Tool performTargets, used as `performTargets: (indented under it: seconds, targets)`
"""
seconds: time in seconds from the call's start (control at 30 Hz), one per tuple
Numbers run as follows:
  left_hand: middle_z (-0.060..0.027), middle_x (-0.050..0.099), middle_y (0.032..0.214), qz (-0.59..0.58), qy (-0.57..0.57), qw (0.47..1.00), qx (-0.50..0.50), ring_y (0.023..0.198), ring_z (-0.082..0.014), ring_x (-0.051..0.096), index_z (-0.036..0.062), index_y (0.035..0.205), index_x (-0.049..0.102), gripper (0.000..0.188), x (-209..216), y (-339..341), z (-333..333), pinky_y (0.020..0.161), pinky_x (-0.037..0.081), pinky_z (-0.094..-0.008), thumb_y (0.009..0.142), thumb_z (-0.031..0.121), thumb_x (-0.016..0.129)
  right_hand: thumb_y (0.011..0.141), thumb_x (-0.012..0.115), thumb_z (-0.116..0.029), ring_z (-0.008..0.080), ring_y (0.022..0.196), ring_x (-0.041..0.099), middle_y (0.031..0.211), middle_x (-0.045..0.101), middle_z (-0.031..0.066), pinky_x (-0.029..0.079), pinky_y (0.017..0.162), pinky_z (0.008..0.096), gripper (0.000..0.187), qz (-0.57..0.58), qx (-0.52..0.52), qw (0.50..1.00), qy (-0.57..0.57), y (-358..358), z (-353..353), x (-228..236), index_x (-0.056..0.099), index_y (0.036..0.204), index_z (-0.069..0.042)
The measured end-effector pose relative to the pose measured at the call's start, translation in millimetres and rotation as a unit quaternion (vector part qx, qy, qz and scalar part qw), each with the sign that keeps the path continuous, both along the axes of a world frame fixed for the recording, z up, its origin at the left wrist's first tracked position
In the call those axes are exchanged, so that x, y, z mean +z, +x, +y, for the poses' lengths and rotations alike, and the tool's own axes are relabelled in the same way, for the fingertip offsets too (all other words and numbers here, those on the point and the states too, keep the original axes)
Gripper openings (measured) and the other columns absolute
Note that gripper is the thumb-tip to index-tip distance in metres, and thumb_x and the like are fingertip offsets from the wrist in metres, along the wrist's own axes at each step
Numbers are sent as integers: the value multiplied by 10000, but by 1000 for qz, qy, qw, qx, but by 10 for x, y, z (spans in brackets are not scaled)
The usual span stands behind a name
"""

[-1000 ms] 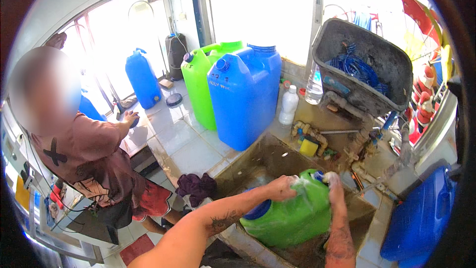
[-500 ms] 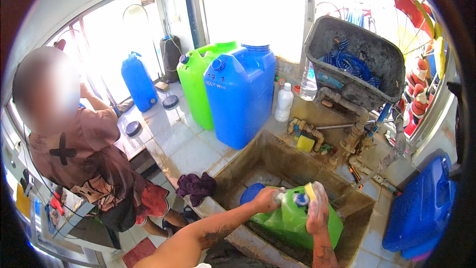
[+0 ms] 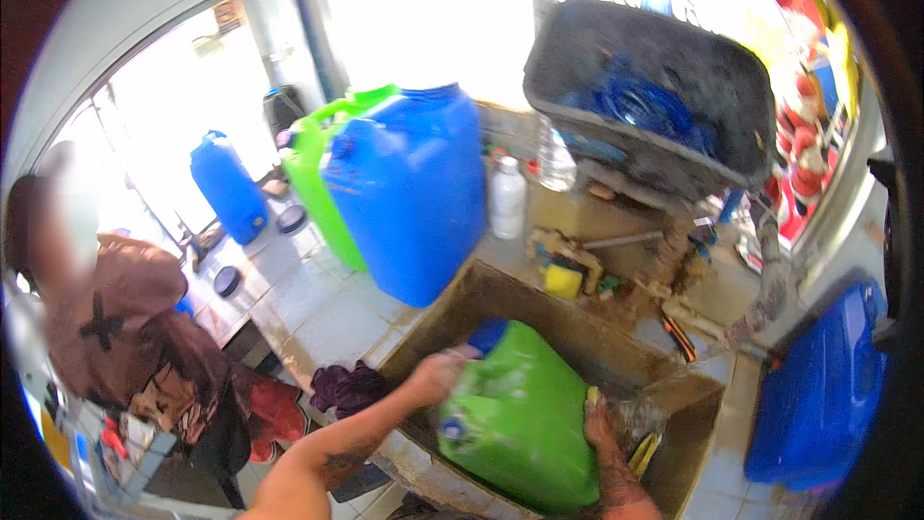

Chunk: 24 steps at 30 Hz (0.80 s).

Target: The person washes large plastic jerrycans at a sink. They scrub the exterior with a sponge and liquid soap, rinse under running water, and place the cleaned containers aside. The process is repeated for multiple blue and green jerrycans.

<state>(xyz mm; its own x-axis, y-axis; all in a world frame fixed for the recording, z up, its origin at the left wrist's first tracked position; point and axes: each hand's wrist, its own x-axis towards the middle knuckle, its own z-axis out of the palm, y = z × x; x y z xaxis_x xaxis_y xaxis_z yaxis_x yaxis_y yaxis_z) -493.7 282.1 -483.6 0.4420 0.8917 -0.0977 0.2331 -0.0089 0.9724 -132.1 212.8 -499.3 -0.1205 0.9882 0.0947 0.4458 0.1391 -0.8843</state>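
Note:
A wet green jerrycan [image 3: 525, 414] lies tilted in the concrete sink [image 3: 452, 313], with soapy smears on its surface. Its wide blue lid [image 3: 488, 337] points to the far side, and a small blue cap [image 3: 450, 429] is nearer me. My left hand [image 3: 438, 377] is closed on the jerrycan's handle area beside the wide lid; the exact grip is blurred. Against the jerrycan's right side, my right hand [image 3: 602, 426] presses a yellow sponge [image 3: 592, 393], mostly hidden by the fingers.
Blue [image 3: 414, 193] and green jerrycans stand on the tiled counter left of the sink, near a purple cloth [image 3: 346, 390]. Pipes and a black tub [image 3: 654, 87] with blue hose sit behind. Another blue container [image 3: 818, 385] is at right. A person [image 3: 115, 318] stands at left.
The green jerrycan has been turned and tipped, so its broad side faces up and its small cap is at the near left. My right hand has moved down along its side with the sponge.

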Motion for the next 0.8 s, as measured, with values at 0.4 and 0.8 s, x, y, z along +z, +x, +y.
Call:
performTargets:
  seconds: [0.4, 0.8]
  targets:
    - [-12, 562, 688, 103, -169, 979, 43, 537, -129, 542, 8, 1031, 645, 199, 380, 230, 72, 491, 446, -303, 889, 148, 638, 997, 437, -180, 371, 1317, 465, 1417, 483, 212, 363, 1112, 525, 473, -25, -276, 961, 10, 218, 187, -1736, 437, 1425, 21]
    - [-252, 678, 1051, 216, -46, 974, -42, 1001, -412, 648, 6, 1143, 640, 360, 957, 646, -113, 914, 489, -458, 829, 180, 614, 1026, 426, -212, 355, 1115, 668, 1219, 697, 187, 491, 1019, 438, 428, 80, -60, 986, -135, 79, 961, -648, 567, 1343, 38]
